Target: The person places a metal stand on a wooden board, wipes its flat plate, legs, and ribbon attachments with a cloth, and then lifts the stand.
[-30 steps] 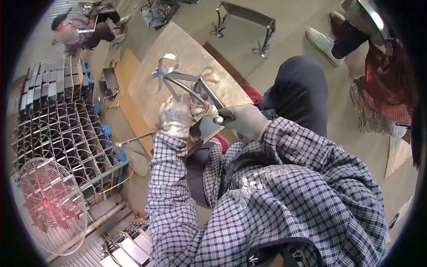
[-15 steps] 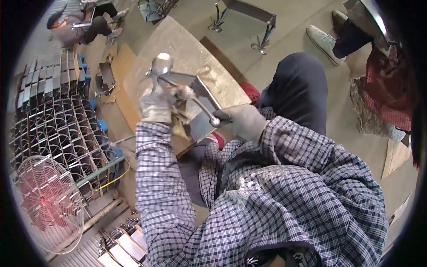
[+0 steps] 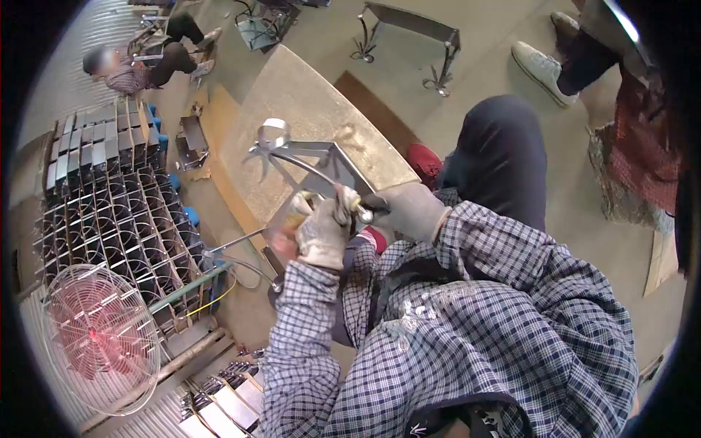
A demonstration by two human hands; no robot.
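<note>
Shows brightly and fairly evenly lit across the middle. Darkens to black at the rounded corners; bends straight lines near both sides. Glares white on a metal edge (image 3: 621,28), upper right; glints on a metal ring (image 3: 274,134), above centre. Smears with blur beside the left hand (image 3: 321,232).

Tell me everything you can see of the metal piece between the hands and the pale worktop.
The metal piece looks like bare grey steel: a shiny round band at its far end, thin strips spreading below it, a curved bar and a flat panel. It lies slanting over the pale worktop. The gloved right hand seems to hold its near end; the gloved left hand is close beside, contact unclear.
</note>
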